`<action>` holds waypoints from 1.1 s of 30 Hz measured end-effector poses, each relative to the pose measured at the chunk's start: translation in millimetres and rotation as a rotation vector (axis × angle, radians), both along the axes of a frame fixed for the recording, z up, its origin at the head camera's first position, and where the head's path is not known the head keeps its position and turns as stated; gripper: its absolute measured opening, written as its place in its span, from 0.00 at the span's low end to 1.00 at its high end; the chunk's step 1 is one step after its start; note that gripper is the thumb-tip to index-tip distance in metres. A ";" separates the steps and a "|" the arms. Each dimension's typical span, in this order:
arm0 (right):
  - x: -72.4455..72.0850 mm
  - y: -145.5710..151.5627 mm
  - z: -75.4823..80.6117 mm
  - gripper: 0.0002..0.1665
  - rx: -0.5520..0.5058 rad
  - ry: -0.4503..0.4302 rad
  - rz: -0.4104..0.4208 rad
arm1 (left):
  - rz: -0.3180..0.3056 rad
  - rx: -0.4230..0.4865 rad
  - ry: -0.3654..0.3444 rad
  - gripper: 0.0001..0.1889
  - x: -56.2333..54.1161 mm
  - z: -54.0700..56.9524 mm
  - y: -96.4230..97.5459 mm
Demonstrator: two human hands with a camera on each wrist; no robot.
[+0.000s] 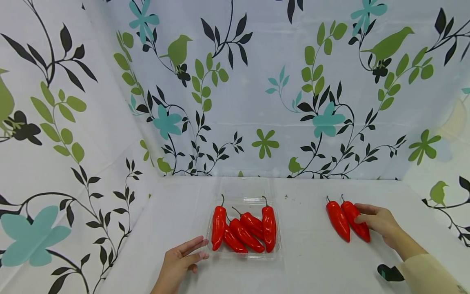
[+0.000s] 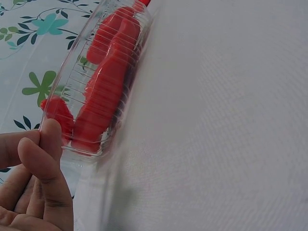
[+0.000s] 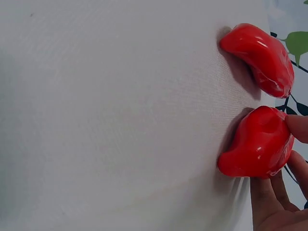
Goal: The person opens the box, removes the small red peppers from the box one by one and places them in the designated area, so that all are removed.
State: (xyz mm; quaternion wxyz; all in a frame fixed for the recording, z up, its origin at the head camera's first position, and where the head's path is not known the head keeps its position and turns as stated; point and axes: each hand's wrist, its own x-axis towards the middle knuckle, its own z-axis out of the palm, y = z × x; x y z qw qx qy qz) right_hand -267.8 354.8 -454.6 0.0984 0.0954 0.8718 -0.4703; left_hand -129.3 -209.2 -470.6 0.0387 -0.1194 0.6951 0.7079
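Note:
In the head view, a clear plastic container [image 1: 278, 245] holds several glossy red chili peppers [image 1: 219, 226], some upright along its sides and others slanting between. My left hand [image 1: 180, 261] is at the container's near left corner, fingers extended and loosely bent. The left wrist view has its fingertips [image 2: 50, 127] against the container's edge, beside the red peppers [image 2: 103, 91] seen through the wall. To the right, two more red peppers lie side by side on the table. My right hand [image 1: 378, 222] pinches the right one [image 3: 257, 142] between thumb and fingers; the other pepper [image 3: 262, 57] lies just left of it.
Behind the container lies its clear open lid [image 1: 244, 188]. The white table [image 1: 301, 261] spreads between the container and the two peppers. Patterned cloth [image 1: 235, 122] with leaves and birds hangs at the back and sides. A dark object [image 1: 390, 272] shows by the right sleeve.

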 end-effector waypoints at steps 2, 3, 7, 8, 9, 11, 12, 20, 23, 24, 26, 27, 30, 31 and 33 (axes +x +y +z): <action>0.8 0.6 -1.2 0.49 -0.001 0.006 -0.003 | 0.002 -0.003 -0.004 0.27 -0.5 0.5 0.1; 0.9 0.8 -1.3 0.49 -0.003 0.006 -0.005 | 0.003 -0.004 -0.005 0.26 -0.7 0.7 0.2; 2.1 1.0 -1.6 0.48 -0.002 0.002 -0.018 | 0.002 -0.004 -0.003 0.26 -0.6 1.1 0.9; 2.4 0.9 -1.9 0.48 -0.004 -0.003 -0.023 | 0.000 -0.003 -0.001 0.26 -0.3 1.1 1.0; 2.4 1.2 -2.0 0.48 -0.005 -0.005 -0.026 | -0.001 -0.002 0.001 0.26 -0.2 1.1 1.1; 3.3 1.2 -2.3 0.47 -0.007 -0.007 -0.029 | -0.004 -0.002 0.002 0.26 -0.2 0.7 1.0; 3.7 1.3 -1.9 0.47 -0.010 -0.008 -0.030 | -0.004 -0.001 0.002 0.26 -0.3 0.5 0.9; 9.3 -4.1 6.3 0.46 -0.024 0.043 -0.056 | -0.002 -0.004 0.005 0.27 -0.3 -0.6 0.0; 10.0 -10.9 8.6 0.44 -0.021 0.100 -0.087 | 0.002 -0.005 0.008 0.26 0.3 -0.1 -0.1; 9.9 -13.8 9.3 0.44 -0.021 0.118 -0.097 | 0.002 -0.004 0.010 0.26 0.5 0.1 -0.1; 9.6 -21.2 11.7 0.42 -0.024 0.151 -0.122 | 0.002 -0.005 0.012 0.26 0.5 0.3 0.0; 9.2 -25.3 13.2 0.42 -0.032 0.171 -0.128 | 0.000 -0.005 0.012 0.26 0.5 0.3 0.1; 9.2 -40.5 19.1 0.40 -0.046 0.242 -0.137 | -0.001 -0.008 0.012 0.26 0.5 0.6 0.4; 9.7 -46.4 21.7 0.39 -0.044 0.274 -0.132 | 0.000 -0.008 0.010 0.26 0.4 0.6 0.5; 10.8 -58.9 27.2 0.38 -0.034 0.349 -0.107 | 0.002 -0.008 0.008 0.26 0.1 0.6 0.7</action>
